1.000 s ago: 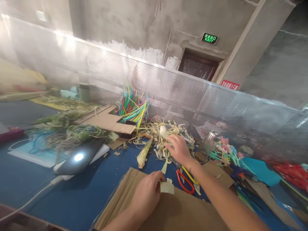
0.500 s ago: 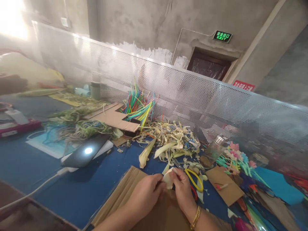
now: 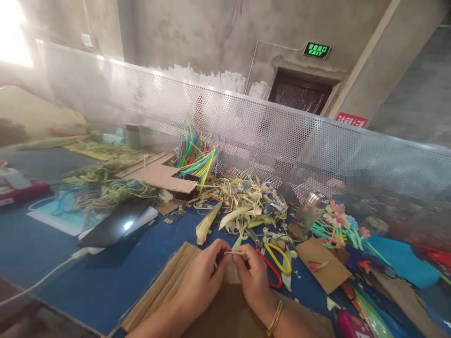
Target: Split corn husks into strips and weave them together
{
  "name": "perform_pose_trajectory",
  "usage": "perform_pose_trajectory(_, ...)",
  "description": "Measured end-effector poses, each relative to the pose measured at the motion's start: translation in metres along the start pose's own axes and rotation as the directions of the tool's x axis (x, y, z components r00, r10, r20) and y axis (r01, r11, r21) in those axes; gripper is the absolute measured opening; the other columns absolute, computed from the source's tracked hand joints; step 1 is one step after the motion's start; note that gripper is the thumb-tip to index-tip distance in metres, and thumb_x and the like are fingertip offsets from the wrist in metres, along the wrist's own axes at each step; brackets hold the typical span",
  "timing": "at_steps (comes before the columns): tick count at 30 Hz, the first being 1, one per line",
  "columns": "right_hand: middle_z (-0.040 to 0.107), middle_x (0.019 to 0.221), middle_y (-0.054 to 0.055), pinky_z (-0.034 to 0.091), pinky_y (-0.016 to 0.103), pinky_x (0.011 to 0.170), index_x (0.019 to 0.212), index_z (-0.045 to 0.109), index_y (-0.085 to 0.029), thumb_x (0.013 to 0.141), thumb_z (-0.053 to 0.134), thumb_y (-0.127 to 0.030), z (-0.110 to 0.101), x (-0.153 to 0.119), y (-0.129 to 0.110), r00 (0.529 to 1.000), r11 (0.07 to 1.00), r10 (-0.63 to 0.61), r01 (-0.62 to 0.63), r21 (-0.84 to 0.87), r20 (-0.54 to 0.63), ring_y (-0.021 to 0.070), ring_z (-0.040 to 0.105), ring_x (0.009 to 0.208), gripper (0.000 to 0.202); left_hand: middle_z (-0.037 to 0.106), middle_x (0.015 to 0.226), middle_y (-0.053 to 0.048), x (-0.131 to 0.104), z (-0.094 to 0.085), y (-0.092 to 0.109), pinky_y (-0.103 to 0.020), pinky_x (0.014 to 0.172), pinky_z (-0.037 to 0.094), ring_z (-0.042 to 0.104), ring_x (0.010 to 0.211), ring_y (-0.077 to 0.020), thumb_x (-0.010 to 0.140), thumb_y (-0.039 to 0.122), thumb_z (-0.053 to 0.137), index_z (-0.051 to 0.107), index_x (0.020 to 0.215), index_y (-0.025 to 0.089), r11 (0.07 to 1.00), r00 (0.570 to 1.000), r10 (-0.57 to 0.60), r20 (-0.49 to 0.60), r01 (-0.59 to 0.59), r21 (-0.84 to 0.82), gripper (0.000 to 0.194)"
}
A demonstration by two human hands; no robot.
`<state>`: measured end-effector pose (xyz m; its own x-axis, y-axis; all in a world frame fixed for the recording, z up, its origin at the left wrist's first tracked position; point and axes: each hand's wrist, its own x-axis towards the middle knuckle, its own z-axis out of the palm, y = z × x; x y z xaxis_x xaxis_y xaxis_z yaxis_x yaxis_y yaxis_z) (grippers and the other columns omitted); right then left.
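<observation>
My left hand [image 3: 206,272] and my right hand [image 3: 254,272] meet over a brown cardboard piece [image 3: 165,281] near the table's front edge. Between their fingertips they pinch a pale husk strip [image 3: 235,253], which looks thin and edge-on. Both hands have their fingers closed on it, one at each end. Scissors with one yellow and one red handle [image 3: 278,258] lie just right of my right hand. Behind the hands is a heap of dry husk pieces [image 3: 252,202].
A phone [image 3: 114,223] with a cable lies at left. Further back are a cardboard box [image 3: 158,173] and colourful stems [image 3: 197,150]. A glass jar [image 3: 310,213], artificial flowers [image 3: 341,223] and a brown card [image 3: 322,267] stand or lie at right, before a perforated screen [image 3: 264,126].
The pale husk piece was broad and raised between the fingers; now it shows as a narrow strip. My hands have turned inward, and the scissors show more fully.
</observation>
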<state>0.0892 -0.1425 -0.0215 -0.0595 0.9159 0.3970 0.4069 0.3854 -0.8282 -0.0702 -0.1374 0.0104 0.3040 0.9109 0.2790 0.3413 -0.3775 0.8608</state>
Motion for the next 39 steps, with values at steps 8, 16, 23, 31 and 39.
perform_pose_trajectory(8, 0.06, 0.119, 0.007, 0.048, 0.03, 0.091, 0.129, 0.047, -0.026, 0.094, 0.039, -0.019, -0.009, -0.01, -0.009, 0.982, 0.981, -0.179, 0.183, -0.07, 0.054, 0.0185, 0.058, 0.105, 0.037, 0.047, 0.06, 0.004, 0.008, 0.007, -0.021, -0.023, 0.052, 0.036, 0.045, 0.054, -0.0122, 0.089, 0.038, 0.047, 0.052, 0.082, 0.019, 0.963, 0.993, -0.1, -0.066, 0.08, -0.256, 0.022)
perform_pose_trajectory(16, 0.062, 0.112, 0.006, 0.047, 0.033, 0.093, 0.12, 0.056, -0.026, 0.077, 0.044, -0.003, -0.01, -0.007, -0.009, 0.962, 0.961, -0.264, 0.269, -0.064, 0.073, 0.0199, 0.058, 0.104, 0.05, 0.048, 0.06, 0.007, 0.012, 0.004, -0.012, -0.02, 0.047, 0.037, 0.047, 0.051, -0.0111, 0.084, 0.043, 0.054, 0.047, 0.115, 0.02, 0.899, 0.973, -0.2, -0.116, 0.135, -0.417, 0.039)
perform_pose_trajectory(23, 0.066, 0.091, 0.004, 0.048, 0.03, 0.079, 0.098, 0.065, -0.022, 0.087, 0.054, -0.021, -0.006, -0.004, -0.004, 0.971, 0.968, -0.238, 0.238, -0.078, 0.015, 0.0177, 0.059, 0.085, 0.015, 0.048, 0.056, 0.007, 0.012, -0.001, -0.008, -0.021, 0.047, 0.034, 0.044, 0.048, -0.0105, 0.083, 0.048, 0.053, 0.052, 0.112, 0.019, 0.909, 0.969, -0.226, -0.104, 0.171, -0.379, 0.041)
perform_pose_trajectory(31, 0.063, 0.076, 0.001, 0.044, 0.025, 0.068, 0.08, 0.063, -0.02, 0.091, 0.054, -0.036, -0.006, 0.0, -0.003, 0.99, 0.997, -0.061, 0.055, -0.05, -0.127, 0.0144, 0.056, 0.072, 0.02, 0.058, 0.066, 0.001, 0.01, 0.001, -0.004, -0.021, 0.053, 0.039, 0.054, 0.061, -0.0134, 0.076, 0.047, 0.063, 0.061, 0.09, 0.017, 0.893, 0.983, -0.158, 0.091, 0.181, -0.412, 0.033)
perform_pose_trajectory(39, 0.055, 0.072, 0.0, 0.041, 0.026, 0.068, 0.071, 0.056, -0.02, 0.088, 0.056, -0.035, -0.007, 0.002, -0.01, 0.988, 0.993, -0.119, 0.116, -0.031, -0.101, 0.0138, 0.051, 0.07, 0.023, 0.051, 0.059, 0.003, 0.012, 0.002, -0.011, -0.02, 0.052, 0.034, 0.043, 0.057, -0.0107, 0.075, 0.05, 0.063, 0.057, 0.067, 0.017, 0.944, 0.99, -0.14, -0.002, 0.133, -0.301, 0.035)
